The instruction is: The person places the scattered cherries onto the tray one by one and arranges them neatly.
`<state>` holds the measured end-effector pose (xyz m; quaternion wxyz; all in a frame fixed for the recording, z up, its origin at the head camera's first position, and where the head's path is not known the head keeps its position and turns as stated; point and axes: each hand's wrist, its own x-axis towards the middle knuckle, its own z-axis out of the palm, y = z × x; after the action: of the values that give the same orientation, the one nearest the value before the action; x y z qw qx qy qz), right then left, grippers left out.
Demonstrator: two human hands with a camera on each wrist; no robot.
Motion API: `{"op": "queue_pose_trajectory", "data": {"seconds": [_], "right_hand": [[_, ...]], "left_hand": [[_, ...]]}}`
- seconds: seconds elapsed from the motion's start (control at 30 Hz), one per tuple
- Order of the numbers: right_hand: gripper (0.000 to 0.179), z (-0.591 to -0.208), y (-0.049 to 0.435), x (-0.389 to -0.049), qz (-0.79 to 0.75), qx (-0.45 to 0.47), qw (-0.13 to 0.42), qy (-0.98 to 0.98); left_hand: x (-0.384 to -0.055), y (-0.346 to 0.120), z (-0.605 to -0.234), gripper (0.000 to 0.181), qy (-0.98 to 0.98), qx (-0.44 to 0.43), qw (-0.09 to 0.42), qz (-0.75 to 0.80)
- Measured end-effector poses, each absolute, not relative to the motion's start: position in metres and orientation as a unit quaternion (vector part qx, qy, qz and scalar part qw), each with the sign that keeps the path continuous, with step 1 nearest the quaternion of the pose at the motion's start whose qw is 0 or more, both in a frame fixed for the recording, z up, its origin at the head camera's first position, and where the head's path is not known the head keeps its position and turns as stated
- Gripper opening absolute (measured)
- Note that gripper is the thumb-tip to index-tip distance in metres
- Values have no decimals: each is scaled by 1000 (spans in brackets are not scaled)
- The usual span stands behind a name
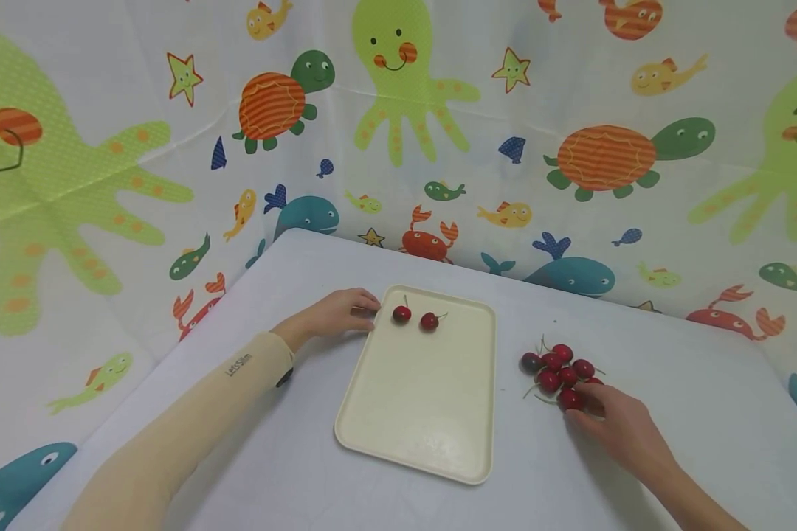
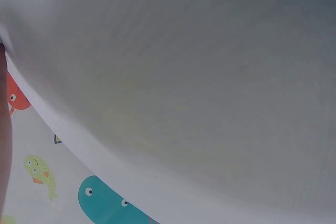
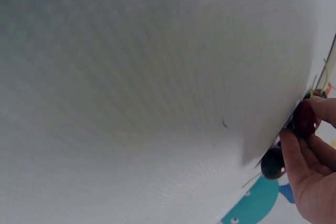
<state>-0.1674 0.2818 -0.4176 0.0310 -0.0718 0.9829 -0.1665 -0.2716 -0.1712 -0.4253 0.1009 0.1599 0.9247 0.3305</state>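
The person's right hand (image 1: 614, 424) pinches a shiny red cherry (image 1: 570, 400) between the thumb and fingers; I can't tell if it is off the white surface (image 1: 544, 487) or on it; it is at the near side of a little pile of cherries (image 1: 550, 380), some with thin green stems; one in the pile looks very dark, almost black; the pile is to the right of a cream tray (image 1: 425, 398), near it but not touching; the left hand (image 1: 337, 311) has its fingers loose, touching the tray's left rim near the far corner; two cherries (image 1: 401, 315) lie on the tray, side by side but apart, up by that same corner; behind it all hangs a cloth (image 1: 478, 184) with smiling turtles, crabs and whales on it.
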Motion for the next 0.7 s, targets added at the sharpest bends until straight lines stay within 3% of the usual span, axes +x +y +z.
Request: {"op": "queue_pose_trajectory", "data": {"seconds": [0.27,0.7], "right_hand": [[53,-413,282,-164,-176,-65,34,982],[44,-395,267,-167,-206,-98,-34,973]], "left_hand": [[-272,-171,-424,42,924,169,101,328],[-272,-172,-424,43,926,172,102,320]]}}
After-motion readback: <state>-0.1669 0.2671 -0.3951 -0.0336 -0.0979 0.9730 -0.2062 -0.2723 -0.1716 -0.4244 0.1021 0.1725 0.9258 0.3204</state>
